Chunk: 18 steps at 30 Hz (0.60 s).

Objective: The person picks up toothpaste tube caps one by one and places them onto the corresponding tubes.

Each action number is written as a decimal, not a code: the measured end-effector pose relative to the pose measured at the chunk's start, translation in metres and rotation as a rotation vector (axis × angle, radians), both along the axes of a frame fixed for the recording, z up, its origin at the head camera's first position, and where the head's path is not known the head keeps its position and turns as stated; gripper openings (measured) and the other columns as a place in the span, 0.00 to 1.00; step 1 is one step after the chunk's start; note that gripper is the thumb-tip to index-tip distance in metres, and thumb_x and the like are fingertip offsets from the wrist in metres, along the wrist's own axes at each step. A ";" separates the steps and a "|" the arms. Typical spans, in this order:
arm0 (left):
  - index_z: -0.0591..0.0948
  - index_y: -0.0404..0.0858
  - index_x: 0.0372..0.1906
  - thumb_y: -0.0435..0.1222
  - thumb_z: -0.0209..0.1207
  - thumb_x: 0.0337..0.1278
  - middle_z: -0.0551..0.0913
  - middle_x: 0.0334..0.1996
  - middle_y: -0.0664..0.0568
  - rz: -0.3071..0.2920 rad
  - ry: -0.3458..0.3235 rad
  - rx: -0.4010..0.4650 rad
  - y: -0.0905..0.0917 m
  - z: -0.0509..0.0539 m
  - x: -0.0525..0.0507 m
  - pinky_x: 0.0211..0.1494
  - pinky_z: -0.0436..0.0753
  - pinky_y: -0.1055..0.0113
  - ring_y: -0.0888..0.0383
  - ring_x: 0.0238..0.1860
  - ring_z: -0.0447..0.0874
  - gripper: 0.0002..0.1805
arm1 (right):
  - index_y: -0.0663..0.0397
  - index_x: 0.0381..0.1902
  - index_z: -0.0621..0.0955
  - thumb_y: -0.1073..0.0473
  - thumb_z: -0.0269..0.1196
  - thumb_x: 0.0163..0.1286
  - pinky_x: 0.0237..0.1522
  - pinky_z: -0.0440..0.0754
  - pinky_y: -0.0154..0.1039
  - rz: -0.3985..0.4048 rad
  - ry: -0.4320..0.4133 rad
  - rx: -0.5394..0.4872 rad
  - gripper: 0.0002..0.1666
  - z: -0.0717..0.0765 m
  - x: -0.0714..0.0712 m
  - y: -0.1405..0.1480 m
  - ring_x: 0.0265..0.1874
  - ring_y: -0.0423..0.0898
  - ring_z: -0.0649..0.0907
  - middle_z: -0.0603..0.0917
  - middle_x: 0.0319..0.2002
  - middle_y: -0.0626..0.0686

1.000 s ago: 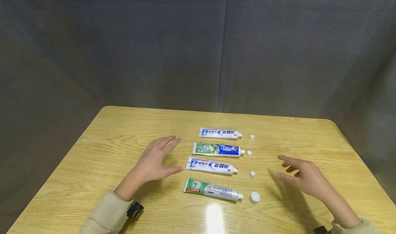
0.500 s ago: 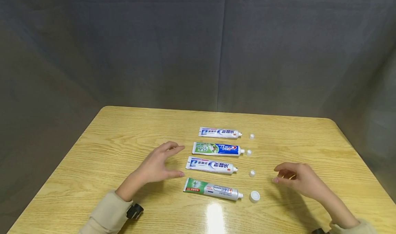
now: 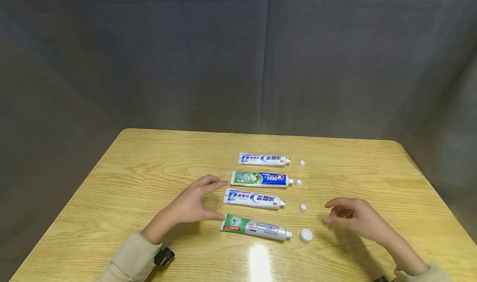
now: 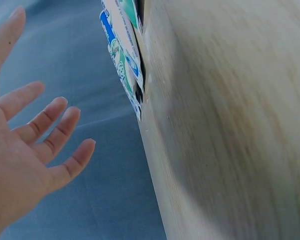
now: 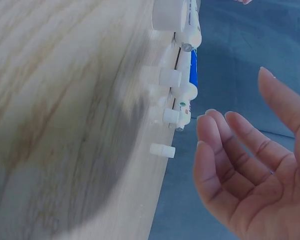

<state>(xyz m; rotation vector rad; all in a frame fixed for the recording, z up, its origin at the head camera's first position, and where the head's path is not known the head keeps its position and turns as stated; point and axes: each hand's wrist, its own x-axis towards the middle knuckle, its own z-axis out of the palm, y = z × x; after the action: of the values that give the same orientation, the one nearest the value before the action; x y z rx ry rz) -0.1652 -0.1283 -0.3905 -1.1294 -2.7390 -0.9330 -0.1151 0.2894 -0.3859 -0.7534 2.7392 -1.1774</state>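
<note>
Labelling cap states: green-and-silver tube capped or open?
Open. The green-and-silver tube shows a bare nozzle; a white cap lies apart.

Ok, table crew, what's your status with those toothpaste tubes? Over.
Left grip open, close by green-and-silver tube, contact unclear. Right grip empty, loosely curled. Four toothpaste tubes lie uncapped. White caps lie between tubes and right grip.

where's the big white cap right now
In the head view, the big white cap lies on the table right of centre, just right of the open end of the green-and-silver tube and left of the right hand.
</note>
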 end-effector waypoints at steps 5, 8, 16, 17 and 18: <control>0.69 0.41 0.62 0.48 0.72 0.33 0.70 0.53 0.53 -0.018 -0.039 0.003 0.001 0.002 0.000 0.53 0.72 0.57 0.55 0.54 0.69 0.44 | 0.68 0.43 0.77 0.63 0.64 0.59 0.27 0.77 0.33 0.011 -0.058 -0.038 0.16 -0.001 0.002 -0.003 0.25 0.37 0.78 0.80 0.27 0.45; 0.69 0.41 0.62 0.47 0.72 0.32 0.69 0.53 0.54 -0.034 -0.052 0.015 0.002 0.002 0.001 0.53 0.72 0.58 0.56 0.53 0.69 0.44 | 0.68 0.42 0.77 0.62 0.64 0.59 0.26 0.77 0.33 -0.003 -0.093 -0.041 0.17 -0.002 0.002 -0.006 0.23 0.37 0.78 0.80 0.26 0.45; 0.69 0.43 0.63 0.49 0.72 0.32 0.70 0.52 0.55 -0.076 -0.055 0.031 0.007 0.001 0.000 0.55 0.71 0.60 0.58 0.53 0.69 0.45 | 0.67 0.41 0.77 0.59 0.64 0.59 0.24 0.75 0.33 0.013 -0.150 -0.051 0.18 -0.004 0.003 -0.013 0.22 0.36 0.76 0.79 0.25 0.46; 0.69 0.43 0.62 0.49 0.72 0.32 0.70 0.52 0.55 -0.080 -0.054 0.031 0.007 0.001 0.000 0.55 0.71 0.60 0.58 0.53 0.69 0.44 | 0.67 0.40 0.77 0.59 0.64 0.59 0.23 0.75 0.33 0.018 -0.150 -0.051 0.17 -0.005 0.003 -0.014 0.22 0.36 0.76 0.79 0.25 0.46; 0.69 0.43 0.62 0.49 0.72 0.32 0.70 0.52 0.55 -0.082 -0.050 0.027 0.008 0.001 -0.001 0.55 0.71 0.60 0.58 0.53 0.69 0.45 | 0.67 0.40 0.77 0.59 0.64 0.59 0.23 0.75 0.33 0.025 -0.145 -0.055 0.17 -0.005 0.003 -0.015 0.22 0.36 0.76 0.79 0.25 0.46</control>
<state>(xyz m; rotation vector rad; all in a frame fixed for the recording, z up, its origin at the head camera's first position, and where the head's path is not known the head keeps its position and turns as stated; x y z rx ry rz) -0.1657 -0.1202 -0.3898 -1.2392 -2.7289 -1.0183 -0.1118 0.2748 -0.3911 -0.6769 2.5826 -1.2543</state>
